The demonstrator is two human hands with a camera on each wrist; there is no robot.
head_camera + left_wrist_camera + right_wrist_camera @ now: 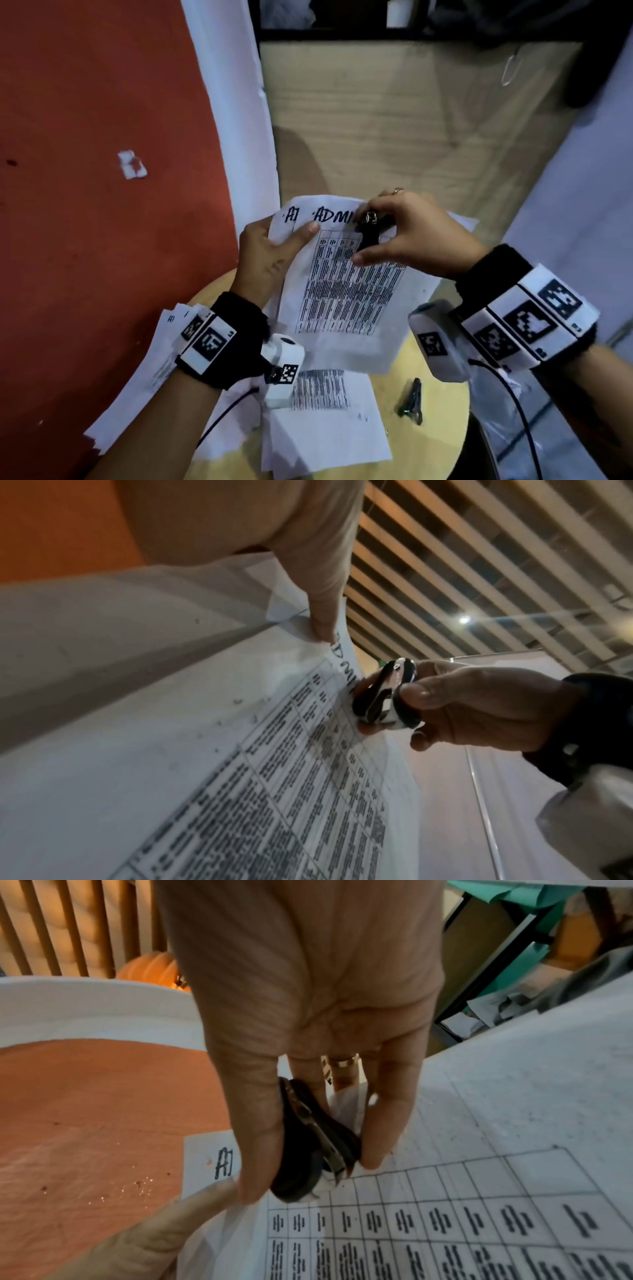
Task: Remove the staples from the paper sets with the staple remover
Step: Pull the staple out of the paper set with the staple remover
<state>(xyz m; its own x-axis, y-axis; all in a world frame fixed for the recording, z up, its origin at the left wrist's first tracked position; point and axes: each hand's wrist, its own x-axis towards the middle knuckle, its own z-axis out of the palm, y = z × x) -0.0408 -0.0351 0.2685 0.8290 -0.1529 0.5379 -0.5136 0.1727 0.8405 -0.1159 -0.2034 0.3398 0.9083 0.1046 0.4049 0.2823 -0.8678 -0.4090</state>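
Observation:
A stapled paper set [342,284] printed with a table is lifted above the round wooden table [442,404]. My left hand [274,253] grips its top left corner, thumb pressed on the front [325,620]. My right hand [411,236] pinches a black staple remover [370,229] against the sheet's top edge, near the handwritten heading. The remover [383,696] is squeezed between thumb and fingers, jaws on the paper [240,764]. In the right wrist view the remover [308,1145] sits over the paper [479,1191]; the staple itself is hidden.
More printed sheets [325,428] lie on the round table, and a stack [137,377] hangs off its left side. A second dark staple remover [411,401] lies on the table at right. An orange surface [102,171] spreads left, a wooden board [394,120] beyond.

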